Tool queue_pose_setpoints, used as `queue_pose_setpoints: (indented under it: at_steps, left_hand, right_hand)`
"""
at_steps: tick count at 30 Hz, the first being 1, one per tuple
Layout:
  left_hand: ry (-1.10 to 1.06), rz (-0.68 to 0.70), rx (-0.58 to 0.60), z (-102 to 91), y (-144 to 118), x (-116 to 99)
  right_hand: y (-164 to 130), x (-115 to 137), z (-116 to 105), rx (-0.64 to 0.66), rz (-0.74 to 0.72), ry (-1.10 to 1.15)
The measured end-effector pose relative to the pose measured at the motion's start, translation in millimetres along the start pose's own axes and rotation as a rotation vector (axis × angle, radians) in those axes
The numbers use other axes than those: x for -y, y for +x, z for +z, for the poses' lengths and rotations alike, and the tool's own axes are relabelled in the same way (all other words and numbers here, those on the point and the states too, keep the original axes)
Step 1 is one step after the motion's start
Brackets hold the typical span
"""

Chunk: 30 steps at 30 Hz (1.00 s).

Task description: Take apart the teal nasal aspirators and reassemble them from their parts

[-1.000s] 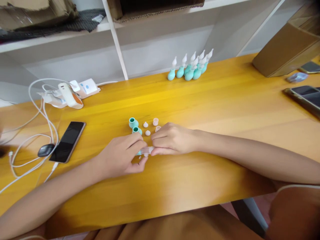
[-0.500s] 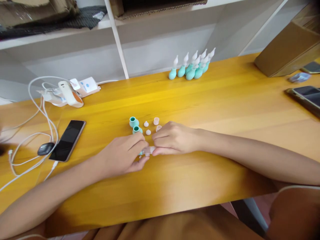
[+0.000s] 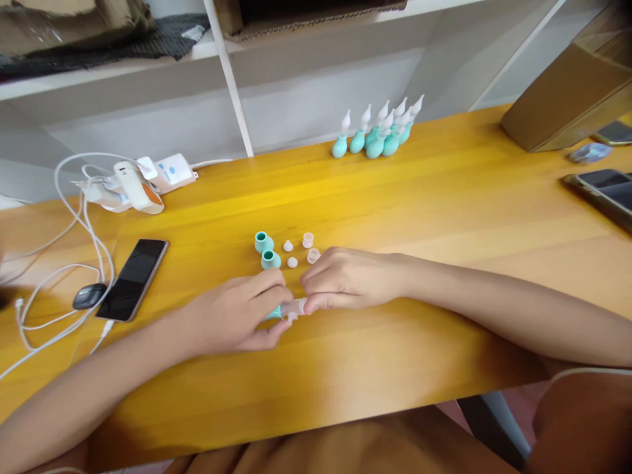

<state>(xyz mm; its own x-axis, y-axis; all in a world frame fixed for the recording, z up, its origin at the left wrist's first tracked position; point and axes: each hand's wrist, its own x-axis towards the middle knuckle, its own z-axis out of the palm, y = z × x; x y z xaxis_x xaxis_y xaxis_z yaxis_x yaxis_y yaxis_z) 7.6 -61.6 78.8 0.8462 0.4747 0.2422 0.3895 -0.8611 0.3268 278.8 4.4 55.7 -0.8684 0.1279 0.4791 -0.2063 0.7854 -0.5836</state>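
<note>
My left hand (image 3: pixel 241 313) is closed around a teal squeeze bulb (image 3: pixel 274 313), most of which its fingers hide. From the bulb's mouth a clear plastic piece (image 3: pixel 292 307) points right. The fingertips of my right hand (image 3: pixel 340 280) pinch the far end of that piece, covering its tip. Just beyond my hands stand two teal bulbs, one farther (image 3: pixel 263 242) and one nearer (image 3: pixel 270 259), with open necks. Beside them lie two small white stoppers (image 3: pixel 288 246) and two clear cup-shaped collars (image 3: pixel 308 239).
Several assembled teal bulb aspirators (image 3: pixel 376 146) with white tips stand along the table's back. At left are a phone (image 3: pixel 133 280), a black mouse-shaped case (image 3: pixel 89 296), white cables and chargers (image 3: pixel 170 172). A cardboard box (image 3: pixel 557 99) and another phone (image 3: pixel 602 191) sit at right.
Both hands have shifted slightly towards me with the bulb and clear piece. More of the held bulb and of the nearer collar now shows.
</note>
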Motion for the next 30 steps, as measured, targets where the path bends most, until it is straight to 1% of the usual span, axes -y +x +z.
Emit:
queue_pose_setpoints:
  at_steps: [3,5,8,11,14,19,25,30]
  left_hand:
    - [-0.028,0.052,0.013,-6.9,2,-1]
    - [0.036,0.054,0.003,-8.0,2,-2]
    - [0.212,0.036,0.003,-3.7,2,0]
    - [0.385,0.044,0.034,4.6,1,3]
    - [0.473,0.053,0.046,11.7,1,3]
    - [0.481,0.045,0.060,14.8,1,2]
    - [0.466,0.048,0.087,22.0,-2,8]
    - [0.441,0.056,0.125,27.5,-2,10]
  right_hand:
    - [2,2,-4,0.037,0.079,0.224]
    - [3,4,-6,0.045,0.113,0.267]
    - [3,5,-8,0.044,0.112,0.185]
    - [1,4,-9,0.040,0.105,0.051]
    - [-1,2,-8,0.049,0.105,-0.049]
    - [-2,1,-7,0.056,0.085,-0.132]
    - [-1,1,-9,0.116,0.143,-0.185]
    - [-2,0,-9,0.080,0.117,-0.172]
